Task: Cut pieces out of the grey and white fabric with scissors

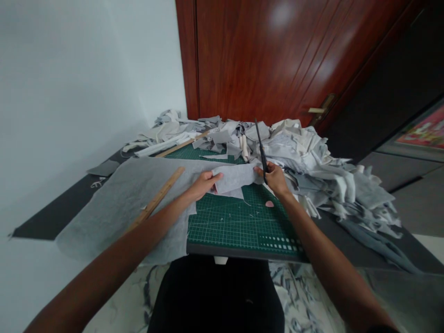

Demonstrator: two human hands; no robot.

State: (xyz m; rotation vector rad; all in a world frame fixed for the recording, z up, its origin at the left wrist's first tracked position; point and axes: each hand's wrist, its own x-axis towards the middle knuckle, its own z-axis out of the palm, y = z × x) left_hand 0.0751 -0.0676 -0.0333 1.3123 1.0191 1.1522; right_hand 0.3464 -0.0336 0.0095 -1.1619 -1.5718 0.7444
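Between my two hands stretches a strip of light grey fabric, lifted a little over the cutting mat. My left hand pinches its left end, thumb on top. At the other end, my right hand grips black scissors, whose blades point up and away, and its fingers also hold the strip's right end. A large grey cloth lies to the left, under my left forearm. On the green cutting mat, a small pink piece of chalk rests below my right hand.
A wooden ruler lies across the large cloth, and another wooden stick lies farther back. Heaped fabric scraps line the table's back and right side. Behind stands a brown door; a white wall is at left.
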